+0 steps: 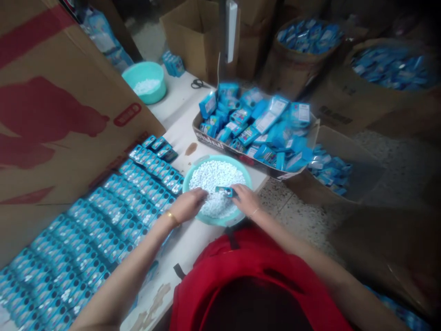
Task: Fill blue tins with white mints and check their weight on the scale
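Small blue box (pixel 224 191) sits mid-frame, just right of center, over the white beads (pixel 220 170) in the teal basin (pixel 220 222). Your right hand (pixel 246 200) has it by the right end, fingers closed narrow. Your left hand (pixel 189 204) is at the beads by the basin's left side, fingertips bunched; can't tell if it's pinching any.

To do this well, I'd keep the box low over the basin so stray beads drop back in, grip its end lightly so it doesn't crush, and leave its face clear of your fingers. Small left-finger moves should be enough; sweeping wide could push beads over the rim.

Pose: forearms come up from the lower left and lower right, angling in to the basin, hands facing each other, near but apart. Left forearm passes over the counter (pixel 193 243), close to the rows of blue boxes (pixel 113 220); mind that elbow.
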Demonstrator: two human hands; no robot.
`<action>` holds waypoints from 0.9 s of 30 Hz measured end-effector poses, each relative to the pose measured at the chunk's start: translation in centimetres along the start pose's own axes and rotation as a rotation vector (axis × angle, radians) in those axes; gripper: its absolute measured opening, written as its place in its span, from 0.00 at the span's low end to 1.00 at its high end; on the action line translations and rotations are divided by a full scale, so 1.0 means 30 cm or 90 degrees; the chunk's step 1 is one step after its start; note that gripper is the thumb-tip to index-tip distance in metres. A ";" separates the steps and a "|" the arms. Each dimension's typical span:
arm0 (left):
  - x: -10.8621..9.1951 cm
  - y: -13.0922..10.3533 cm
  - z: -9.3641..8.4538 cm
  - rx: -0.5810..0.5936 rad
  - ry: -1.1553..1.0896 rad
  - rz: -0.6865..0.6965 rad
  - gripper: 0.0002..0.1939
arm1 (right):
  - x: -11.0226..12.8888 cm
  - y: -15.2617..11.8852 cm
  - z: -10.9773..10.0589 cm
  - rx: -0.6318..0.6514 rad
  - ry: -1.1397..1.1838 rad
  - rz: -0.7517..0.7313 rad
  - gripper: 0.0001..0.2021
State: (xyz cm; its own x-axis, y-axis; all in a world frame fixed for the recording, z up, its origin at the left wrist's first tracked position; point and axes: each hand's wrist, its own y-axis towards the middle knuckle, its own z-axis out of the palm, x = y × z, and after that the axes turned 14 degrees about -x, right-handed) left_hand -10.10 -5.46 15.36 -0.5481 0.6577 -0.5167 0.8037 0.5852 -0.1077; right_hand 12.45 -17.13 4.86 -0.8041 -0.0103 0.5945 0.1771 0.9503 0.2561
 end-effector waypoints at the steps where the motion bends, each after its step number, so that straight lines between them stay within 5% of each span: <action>1: -0.029 0.013 -0.010 0.024 0.057 -0.009 0.13 | 0.008 -0.004 0.006 0.002 -0.004 -0.001 0.17; 8: -0.231 0.062 -0.072 0.106 0.312 0.008 0.15 | 0.024 -0.023 0.031 -0.003 0.021 -0.001 0.17; 12: -0.150 0.051 -0.051 0.047 0.309 -0.033 0.13 | -0.009 -0.034 0.030 -0.040 0.041 0.015 0.16; 15: 0.002 0.040 0.056 0.045 0.226 -0.145 0.13 | -0.045 -0.040 0.015 -0.094 0.061 0.053 0.17; 18: 0.109 0.050 0.232 0.087 0.151 -0.169 0.11 | -0.065 -0.037 -0.009 -0.165 0.105 0.116 0.19; 23: 0.113 0.115 0.486 0.064 0.004 -0.131 0.12 | -0.064 -0.019 -0.036 -0.207 0.153 0.180 0.19; 27: 0.116 0.133 0.519 0.023 -0.112 -0.103 0.13 | -0.067 0.000 -0.041 -0.222 0.200 0.230 0.20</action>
State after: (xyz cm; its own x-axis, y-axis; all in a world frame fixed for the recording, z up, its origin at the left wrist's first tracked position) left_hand -5.21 -8.22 -0.09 -0.6237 0.4621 -0.6305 0.7183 0.6569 -0.2291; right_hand 14.77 -17.48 4.59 -0.4618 0.1523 0.8738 0.6271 0.7527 0.2003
